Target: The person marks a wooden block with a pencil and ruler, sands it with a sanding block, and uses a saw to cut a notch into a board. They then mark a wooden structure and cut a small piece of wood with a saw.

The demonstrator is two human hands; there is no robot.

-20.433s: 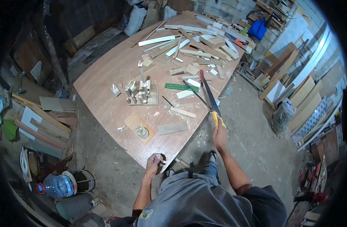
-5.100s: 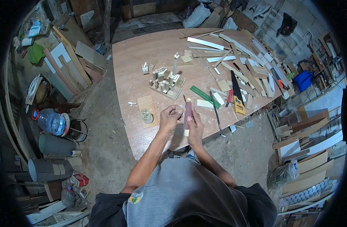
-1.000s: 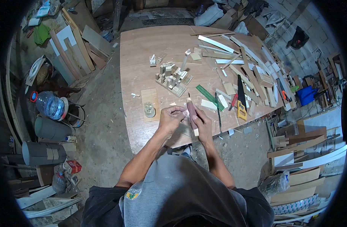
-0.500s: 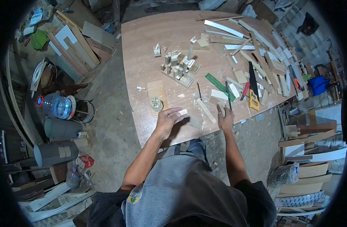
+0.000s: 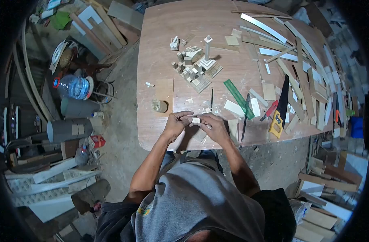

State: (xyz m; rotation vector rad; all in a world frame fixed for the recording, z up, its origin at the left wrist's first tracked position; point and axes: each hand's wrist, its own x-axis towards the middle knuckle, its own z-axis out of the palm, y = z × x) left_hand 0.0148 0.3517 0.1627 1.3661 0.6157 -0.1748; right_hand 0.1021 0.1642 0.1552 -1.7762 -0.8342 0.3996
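Note:
My left hand [image 5: 175, 126] pinches a small pale wooden block [image 5: 195, 120] between its fingertips, over the near part of the table. My right hand [image 5: 214, 129] meets it from the other side, its closed fingers on the same block and partly hiding it. Beside the right hand lies a pale wood strip [image 5: 233, 130]. Farther right is a thin dark file-like tool [image 5: 244, 126]. A pencil [image 5: 212, 100] lies beyond the hands. A jar [image 5: 159, 106] stands by a flat board [image 5: 164, 90] to the left.
A model of small wooden blocks with a tower [image 5: 207, 50] stands mid-table. A green ruler [image 5: 237, 99], a red-handled cutter [image 5: 269, 111] and a yellow-handled saw [image 5: 278, 123] lie to the right. Wood strips [image 5: 263, 30] pile up at the back right. A water bottle [image 5: 73, 86] is off to the left.
My right hand has moved left from near the dark tool to the block in my left hand. The view has shifted, and both hands now meet at the block.

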